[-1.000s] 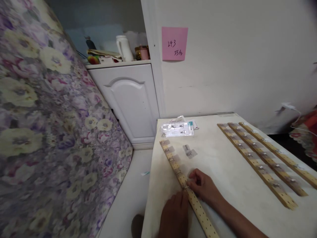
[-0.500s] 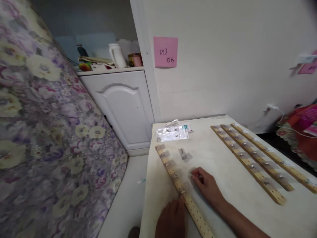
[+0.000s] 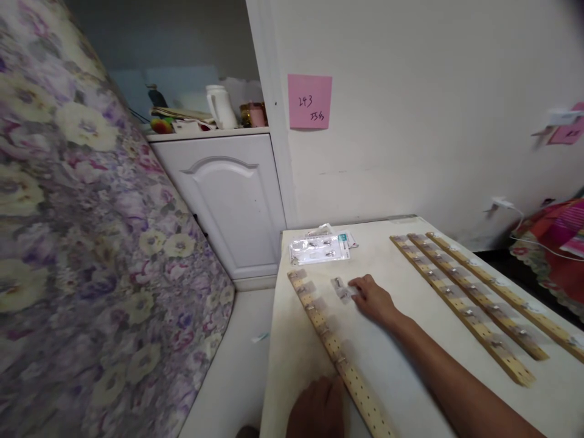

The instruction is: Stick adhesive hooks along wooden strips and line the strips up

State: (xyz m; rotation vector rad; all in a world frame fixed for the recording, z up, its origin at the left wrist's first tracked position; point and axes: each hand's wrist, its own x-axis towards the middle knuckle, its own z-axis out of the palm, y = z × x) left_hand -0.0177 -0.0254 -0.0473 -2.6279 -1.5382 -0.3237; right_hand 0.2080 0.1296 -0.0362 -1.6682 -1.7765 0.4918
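Note:
A long perforated wooden strip (image 3: 338,355) lies diagonally on the white table (image 3: 410,340), with several clear adhesive hooks stuck along its far half. My left hand (image 3: 317,407) rests against the strip's near part at the bottom edge of the view, fingers curled beside it. My right hand (image 3: 371,297) is stretched forward, its fingertips on the loose clear hooks (image 3: 341,288) lying on the table right of the strip. Whether it grips one is hidden.
A clear blister pack of hooks (image 3: 319,249) lies at the table's far left corner. Three more wooden strips with hooks (image 3: 465,304) lie on the right. A floral mattress (image 3: 91,255) leans at left, beside a white cabinet (image 3: 228,194). A pink note (image 3: 309,101) is on the wall.
My right hand left the strip and reached forward to the loose hooks. My left hand stayed at the strip's near part. The view shifted slightly.

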